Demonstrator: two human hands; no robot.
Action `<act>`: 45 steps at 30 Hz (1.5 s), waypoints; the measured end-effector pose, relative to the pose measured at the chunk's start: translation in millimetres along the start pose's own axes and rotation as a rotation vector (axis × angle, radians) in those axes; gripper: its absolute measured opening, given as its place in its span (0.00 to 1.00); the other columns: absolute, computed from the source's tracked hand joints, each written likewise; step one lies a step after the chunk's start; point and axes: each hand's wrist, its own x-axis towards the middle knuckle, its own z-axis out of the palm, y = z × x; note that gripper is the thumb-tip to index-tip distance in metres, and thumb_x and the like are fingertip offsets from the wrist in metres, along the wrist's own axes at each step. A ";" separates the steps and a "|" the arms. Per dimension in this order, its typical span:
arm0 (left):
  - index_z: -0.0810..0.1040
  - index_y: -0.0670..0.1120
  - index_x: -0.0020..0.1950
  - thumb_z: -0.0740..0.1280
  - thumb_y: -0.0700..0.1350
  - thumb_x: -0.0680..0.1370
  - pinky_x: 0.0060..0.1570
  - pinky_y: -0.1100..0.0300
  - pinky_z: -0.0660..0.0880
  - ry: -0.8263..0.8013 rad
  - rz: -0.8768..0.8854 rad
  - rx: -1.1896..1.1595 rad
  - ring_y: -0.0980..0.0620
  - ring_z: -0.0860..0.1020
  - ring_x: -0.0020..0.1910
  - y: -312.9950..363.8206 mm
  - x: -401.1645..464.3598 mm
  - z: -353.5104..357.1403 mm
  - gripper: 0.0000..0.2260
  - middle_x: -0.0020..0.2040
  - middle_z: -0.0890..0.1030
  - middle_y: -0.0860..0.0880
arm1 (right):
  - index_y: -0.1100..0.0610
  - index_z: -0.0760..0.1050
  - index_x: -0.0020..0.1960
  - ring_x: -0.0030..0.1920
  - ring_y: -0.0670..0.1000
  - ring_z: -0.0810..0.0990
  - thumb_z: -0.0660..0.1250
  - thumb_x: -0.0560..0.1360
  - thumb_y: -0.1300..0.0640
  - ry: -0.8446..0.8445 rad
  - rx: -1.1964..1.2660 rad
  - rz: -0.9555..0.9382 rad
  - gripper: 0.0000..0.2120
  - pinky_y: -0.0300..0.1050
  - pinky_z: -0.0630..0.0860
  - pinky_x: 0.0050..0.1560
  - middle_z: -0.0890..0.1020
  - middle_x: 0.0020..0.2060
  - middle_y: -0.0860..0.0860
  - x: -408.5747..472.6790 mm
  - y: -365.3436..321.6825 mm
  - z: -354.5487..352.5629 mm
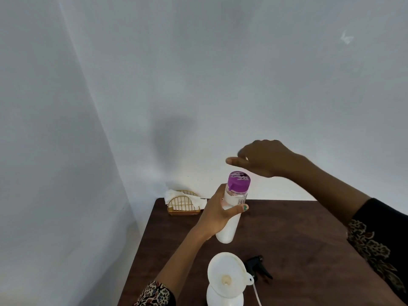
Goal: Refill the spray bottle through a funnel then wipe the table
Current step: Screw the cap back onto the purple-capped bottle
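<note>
My left hand grips a white refill bottle with a purple cap, held upright above the table. My right hand hovers just above and behind the cap, fingers loosely spread, holding nothing. Near the front edge stands the white spray bottle with a white funnel seated in its neck. The black spray head with its dip tube lies on the table to the right of the funnel.
A dark brown wooden table stands against grey-white walls. A gold wire napkin holder with white tissues sits at the table's far left corner. The table's left edge runs close to the wall.
</note>
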 end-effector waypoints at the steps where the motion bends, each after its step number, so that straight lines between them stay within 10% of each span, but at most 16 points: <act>1: 0.65 0.57 0.60 0.71 0.48 0.74 0.44 0.71 0.72 0.000 0.002 -0.001 0.57 0.76 0.51 -0.7 -0.1 -0.7 0.20 0.55 0.74 0.56 | 0.54 0.76 0.49 0.47 0.49 0.75 0.56 0.78 0.42 -0.048 0.115 -0.069 0.18 0.44 0.70 0.45 0.76 0.44 0.47 0.0 3.9 -2.3; 7: 0.65 0.55 0.64 0.72 0.47 0.73 0.49 0.67 0.74 0.007 -0.001 -0.013 0.54 0.75 0.56 -0.5 3.0 -2.3 0.24 0.58 0.75 0.55 | 0.51 0.75 0.63 0.51 0.48 0.75 0.67 0.76 0.56 -0.260 0.335 -0.228 0.16 0.37 0.74 0.48 0.76 0.56 0.46 -6.2 2.2 3.9; 14: 0.64 0.56 0.61 0.71 0.47 0.73 0.45 0.70 0.72 -0.002 -0.006 -0.013 0.55 0.75 0.53 -1.4 1.5 0.3 0.21 0.57 0.74 0.55 | 0.55 0.65 0.30 0.31 0.47 0.70 0.45 0.76 0.33 -0.011 -0.190 0.069 0.30 0.42 0.66 0.38 0.71 0.29 0.49 -6.2 -7.8 11.6; 18: 0.64 0.56 0.61 0.71 0.47 0.74 0.43 0.72 0.71 0.004 -0.019 0.003 0.56 0.74 0.53 -1.2 3.1 -3.9 0.21 0.57 0.73 0.55 | 0.51 0.77 0.56 0.53 0.49 0.75 0.59 0.78 0.45 -0.087 0.087 -0.072 0.14 0.42 0.68 0.47 0.78 0.55 0.49 -5.4 3.4 1.5; 22: 0.64 0.56 0.62 0.72 0.47 0.73 0.41 0.74 0.70 0.014 -0.015 -0.031 0.61 0.75 0.48 0.5 3.2 -3.3 0.22 0.56 0.73 0.57 | 0.47 0.69 0.69 0.61 0.48 0.70 0.67 0.75 0.60 -0.312 0.302 -0.264 0.24 0.38 0.72 0.54 0.71 0.66 0.48 -7.1 1.4 2.1; 30: 0.64 0.57 0.60 0.72 0.47 0.73 0.43 0.72 0.71 -0.031 -0.010 -0.010 0.60 0.75 0.49 -2.9 -1.0 0.8 0.22 0.55 0.74 0.57 | 0.57 0.68 0.36 0.34 0.50 0.72 0.47 0.76 0.33 -0.036 -0.186 0.047 0.29 0.43 0.65 0.38 0.70 0.29 0.49 -7.1 -13.1 9.0; 32: 0.64 0.56 0.61 0.71 0.47 0.73 0.43 0.72 0.71 -0.028 -0.010 -0.005 0.59 0.75 0.50 -3.8 -0.4 -0.7 0.22 0.56 0.73 0.56 | 0.56 0.71 0.36 0.36 0.50 0.74 0.48 0.77 0.34 0.011 -0.142 0.054 0.29 0.44 0.66 0.40 0.75 0.34 0.50 -7.9 -10.0 2.9; 36: 0.64 0.56 0.61 0.71 0.47 0.73 0.44 0.72 0.71 -0.022 -0.008 -0.006 0.57 0.75 0.52 -3.4 0.8 -2.5 0.22 0.57 0.74 0.55 | 0.45 0.68 0.68 0.66 0.51 0.69 0.66 0.76 0.52 -0.235 0.215 -0.183 0.22 0.45 0.72 0.61 0.70 0.66 0.48 -8.4 -2.3 -0.8; 45: 0.66 0.56 0.62 0.73 0.49 0.71 0.51 0.65 0.75 -0.033 -0.031 -0.018 0.55 0.76 0.54 -17.6 -0.5 2.3 0.24 0.58 0.76 0.54 | 0.50 0.70 0.66 0.61 0.52 0.71 0.65 0.76 0.49 -0.246 0.177 -0.143 0.20 0.43 0.70 0.56 0.73 0.62 0.51 -0.2 -10.1 27.2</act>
